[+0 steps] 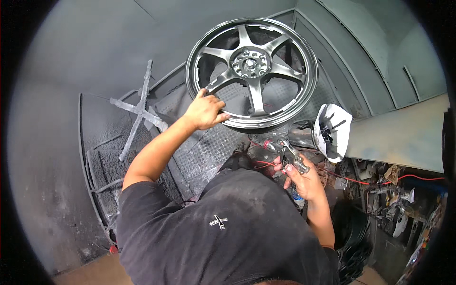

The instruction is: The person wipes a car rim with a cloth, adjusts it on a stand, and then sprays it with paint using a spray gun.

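Note:
A dark grey metallic alloy wheel [256,97] with several spokes is raised face up in front of me. My left hand [205,111] grips its near-left rim, fingers over the edge and thumb along the lip. Lower right, my right hand [304,179] holds a metal spray gun [297,164], its fingers partly hidden behind the gun. A thin red hose [266,163] shows beside this hand. Just beyond the gun is a dark cylindrical container [300,134], with a white, dark-streaked paper-like piece [343,124] at its end; whether either touches the gun I cannot tell.
Left of the wheel stands a grey-coated cross-shaped frame [141,110]. Grey panels [351,61] rise behind, and a textured mat [204,149] covers the floor. Cluttered tools and scraps [389,199] fill the right side, where an orange-red hose [420,176] crosses.

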A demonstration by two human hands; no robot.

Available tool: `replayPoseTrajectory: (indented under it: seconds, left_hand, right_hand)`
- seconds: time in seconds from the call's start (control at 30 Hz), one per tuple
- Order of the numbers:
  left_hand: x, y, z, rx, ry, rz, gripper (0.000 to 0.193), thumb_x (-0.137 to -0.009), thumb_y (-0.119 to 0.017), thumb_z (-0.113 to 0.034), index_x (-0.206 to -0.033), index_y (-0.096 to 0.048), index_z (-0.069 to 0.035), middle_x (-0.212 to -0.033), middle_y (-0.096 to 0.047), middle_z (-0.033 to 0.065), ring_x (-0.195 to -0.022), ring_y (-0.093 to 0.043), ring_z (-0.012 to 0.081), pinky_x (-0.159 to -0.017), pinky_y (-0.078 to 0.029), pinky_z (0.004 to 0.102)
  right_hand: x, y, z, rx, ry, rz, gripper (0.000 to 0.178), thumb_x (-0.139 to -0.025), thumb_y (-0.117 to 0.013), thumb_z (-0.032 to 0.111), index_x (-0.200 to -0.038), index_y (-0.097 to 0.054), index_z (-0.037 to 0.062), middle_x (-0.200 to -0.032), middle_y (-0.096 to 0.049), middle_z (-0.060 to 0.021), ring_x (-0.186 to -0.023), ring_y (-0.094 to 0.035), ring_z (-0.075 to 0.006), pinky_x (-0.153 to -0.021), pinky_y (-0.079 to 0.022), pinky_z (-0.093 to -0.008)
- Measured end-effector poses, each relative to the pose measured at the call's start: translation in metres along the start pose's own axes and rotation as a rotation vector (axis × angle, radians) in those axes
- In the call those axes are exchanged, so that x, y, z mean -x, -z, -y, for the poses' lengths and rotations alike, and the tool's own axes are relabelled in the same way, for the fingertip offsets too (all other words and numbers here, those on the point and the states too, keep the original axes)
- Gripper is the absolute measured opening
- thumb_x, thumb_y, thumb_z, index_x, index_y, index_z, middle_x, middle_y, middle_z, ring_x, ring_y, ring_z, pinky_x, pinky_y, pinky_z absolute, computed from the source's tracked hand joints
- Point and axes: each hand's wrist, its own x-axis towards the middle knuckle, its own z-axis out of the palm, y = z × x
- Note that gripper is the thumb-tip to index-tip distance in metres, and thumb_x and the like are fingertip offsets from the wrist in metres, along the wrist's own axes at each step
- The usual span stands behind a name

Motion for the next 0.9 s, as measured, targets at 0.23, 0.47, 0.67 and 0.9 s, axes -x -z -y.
replayPoseTrajectory:
  seconds: [0.23,0.47,0.67,0.9]
  left_hand:
    - [0.033,-0.009,-0.04,0.262,-0.313,-0.37,0.04,-0.09,-0.067,-0.02,-0.128,-0.062,-0.006,-0.128,-0.065,0.011,-0.118,-0.062,0.0274,-0.102,-0.044,0.0447]
    - [0.024,0.002,-0.008,0.534,-0.223,-0.417,0.023,-0.081,-0.073,-0.009,-0.104,-0.072,-0.008,-0.09,-0.07,0.0069,-0.084,-0.068,0.0266,-0.076,-0.053,0.0386]
    - [0.0,0.009,0.033,0.524,-0.137,-0.455,0.022,-0.08,-0.074,-0.012,-0.102,-0.072,-0.009,-0.092,-0.07,0.0055,-0.089,-0.068,0.0256,-0.077,-0.054,0.0374]
    - [-0.046,0.017,0.095,0.19,0.057,-0.513,0.057,-0.081,-0.077,-0.02,-0.132,-0.058,-0.005,-0.138,-0.055,0.015,-0.124,-0.054,0.0335,-0.104,-0.042,0.0471]
  right_hand:
    - [-0.025,-0.016,0.016,0.041,-0.075,0.109,0.055,-0.102,-0.059,0.021,-0.15,-0.041,0.0023,-0.119,-0.067,-0.0066,-0.099,-0.065,-0.0125,-0.058,-0.056,-0.0243]
    - [-0.1,-0.052,0.059,0.204,-0.183,0.227,0.06,-0.099,-0.065,0.02,-0.151,-0.041,0.0044,-0.106,-0.07,-0.0025,-0.088,-0.064,-0.0081,-0.059,-0.055,-0.0243]
    - [-0.162,-0.033,0.09,0.699,-0.111,-0.29,0.057,-0.097,-0.068,0.019,-0.148,-0.048,0.0067,-0.076,-0.064,-0.0062,-0.054,-0.052,-0.0093,-0.054,-0.048,-0.0298]
    - [-0.201,-0.046,0.1,0.453,0.033,-0.408,0.06,-0.095,-0.072,0.021,-0.148,-0.048,0.0066,-0.105,-0.072,-0.0078,-0.075,-0.063,-0.0093,-0.057,-0.049,-0.026]
